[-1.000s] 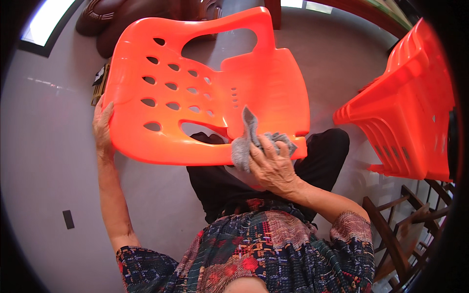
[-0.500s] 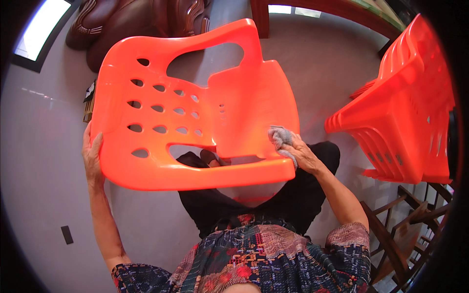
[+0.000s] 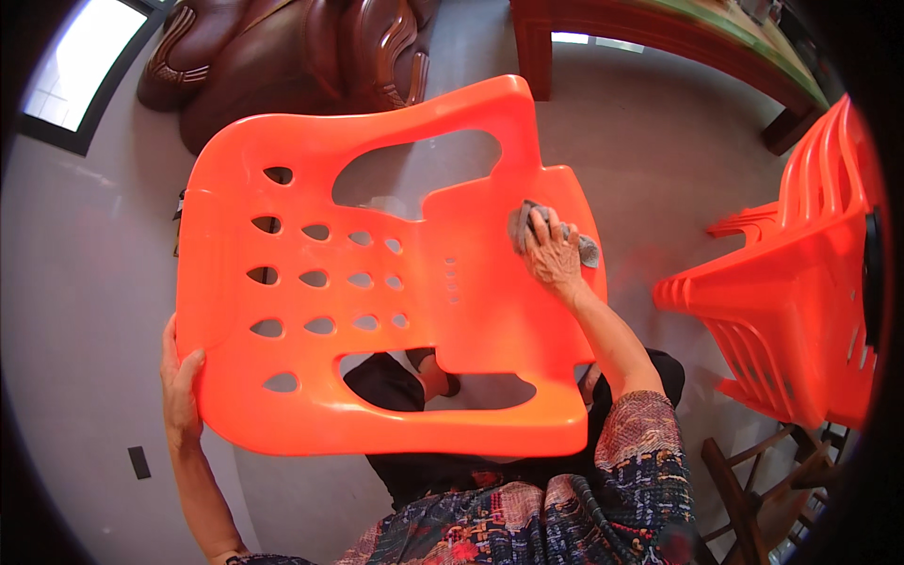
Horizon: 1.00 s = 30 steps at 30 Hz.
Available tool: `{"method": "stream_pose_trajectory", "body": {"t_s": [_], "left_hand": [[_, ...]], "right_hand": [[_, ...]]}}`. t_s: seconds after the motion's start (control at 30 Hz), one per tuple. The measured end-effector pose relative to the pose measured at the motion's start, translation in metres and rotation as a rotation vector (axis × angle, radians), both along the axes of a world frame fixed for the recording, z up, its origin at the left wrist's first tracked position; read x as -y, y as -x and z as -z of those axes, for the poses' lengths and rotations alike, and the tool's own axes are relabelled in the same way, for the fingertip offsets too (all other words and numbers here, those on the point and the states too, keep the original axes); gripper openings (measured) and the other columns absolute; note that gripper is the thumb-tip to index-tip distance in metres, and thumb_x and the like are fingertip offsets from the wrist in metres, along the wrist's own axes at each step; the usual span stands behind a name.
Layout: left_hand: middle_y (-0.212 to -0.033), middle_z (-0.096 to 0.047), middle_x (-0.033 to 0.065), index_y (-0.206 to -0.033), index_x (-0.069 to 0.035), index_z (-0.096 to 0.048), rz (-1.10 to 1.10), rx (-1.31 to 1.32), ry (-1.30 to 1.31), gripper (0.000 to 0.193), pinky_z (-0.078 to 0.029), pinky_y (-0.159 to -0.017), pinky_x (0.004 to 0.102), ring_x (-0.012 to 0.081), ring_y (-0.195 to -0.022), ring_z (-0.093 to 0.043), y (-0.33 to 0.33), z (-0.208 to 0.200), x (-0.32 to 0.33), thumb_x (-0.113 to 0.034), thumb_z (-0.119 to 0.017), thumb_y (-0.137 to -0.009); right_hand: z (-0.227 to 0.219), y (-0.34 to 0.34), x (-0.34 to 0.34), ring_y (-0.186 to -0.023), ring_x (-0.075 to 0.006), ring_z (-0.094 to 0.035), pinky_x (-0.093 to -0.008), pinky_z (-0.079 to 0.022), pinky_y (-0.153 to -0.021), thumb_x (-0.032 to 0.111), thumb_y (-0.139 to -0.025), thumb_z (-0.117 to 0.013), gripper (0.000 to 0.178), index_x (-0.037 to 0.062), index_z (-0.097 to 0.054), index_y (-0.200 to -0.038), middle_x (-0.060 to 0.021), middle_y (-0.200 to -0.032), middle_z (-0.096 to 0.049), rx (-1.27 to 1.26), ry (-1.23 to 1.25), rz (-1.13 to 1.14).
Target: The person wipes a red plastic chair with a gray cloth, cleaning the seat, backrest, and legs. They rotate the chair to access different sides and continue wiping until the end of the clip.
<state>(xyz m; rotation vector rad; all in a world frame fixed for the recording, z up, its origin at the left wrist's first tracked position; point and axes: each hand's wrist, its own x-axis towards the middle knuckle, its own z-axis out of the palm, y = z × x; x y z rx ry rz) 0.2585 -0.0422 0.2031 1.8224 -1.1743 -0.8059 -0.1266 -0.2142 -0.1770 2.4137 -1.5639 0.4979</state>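
An orange-red plastic armchair [image 3: 490, 320] lies tipped in front of me, its backrest with drop-shaped holes toward the left and its seat toward the right. My left hand [image 3: 182, 381] grips the top edge of the backrest at the left, thumb on the front face and the other fingers mostly hidden behind. With my right hand [image 3: 554, 254] I press a crumpled grey cloth [image 3: 588, 250] onto the seat near its front edge. The fingers are bent over the cloth.
More orange-red plastic chairs [image 3: 782, 292] stand stacked at the right. Below them is a dark wooden chair frame [image 3: 753, 490]. A brown leather sofa [image 3: 292, 66] stands at the far left, and a wooden table [image 3: 650, 38] at the far right. Grey floor [image 3: 301, 508] shows around me.
My right hand with the cloth has moved from the near arm of the chair farther away onto the seat. The chair sits lower in view, and my view has shifted.
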Motion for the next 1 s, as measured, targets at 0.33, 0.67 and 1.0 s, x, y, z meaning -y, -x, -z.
{"method": "stream_pose_trajectory", "body": {"t_s": [0.33,0.67,1.0], "left_hand": [[-0.138,-0.043,0.0132,-0.142,0.003,-0.028,-0.051,0.014,0.083,0.061,-0.035,-0.106,0.0367,0.022,-0.126,-0.044,-0.001,0.014,0.001,0.001,-0.051,-0.085],[-0.138,-0.044,0.0133,-0.142,0.004,-0.028,-0.092,0.04,0.092,0.063,-0.035,-0.105,0.0369,0.0219,-0.125,-0.045,0.0,0.016,0.002,-0.004,-0.058,-0.087],[-0.137,-0.045,0.0132,-0.141,0.004,-0.029,-0.143,-0.049,0.121,0.063,-0.035,-0.106,0.0365,0.0213,-0.125,-0.045,-0.002,0.016,-0.003,-0.002,-0.059,-0.086]], "right_hand": [[0.009,-0.088,0.111,-0.127,-0.0378,-0.037,-0.0576,-0.033,-0.089,0.026,-0.084,-0.055,0.048,0.0044,-0.05,-0.127,-0.0173,-0.132,-0.044,0.133,0.248,0.878],[0.017,-0.193,0.043,-0.135,-0.035,-0.027,-0.0589,-0.028,-0.096,0.022,-0.084,-0.05,0.042,0.0104,-0.054,-0.124,-0.0095,-0.138,-0.04,0.249,-0.038,0.058],[0.005,-0.036,0.025,-0.116,-0.0292,-0.046,-0.048,-0.038,-0.086,0.026,-0.084,-0.056,0.042,0.0107,-0.054,-0.122,-0.0062,-0.125,-0.05,-0.116,0.119,-0.127]]}}
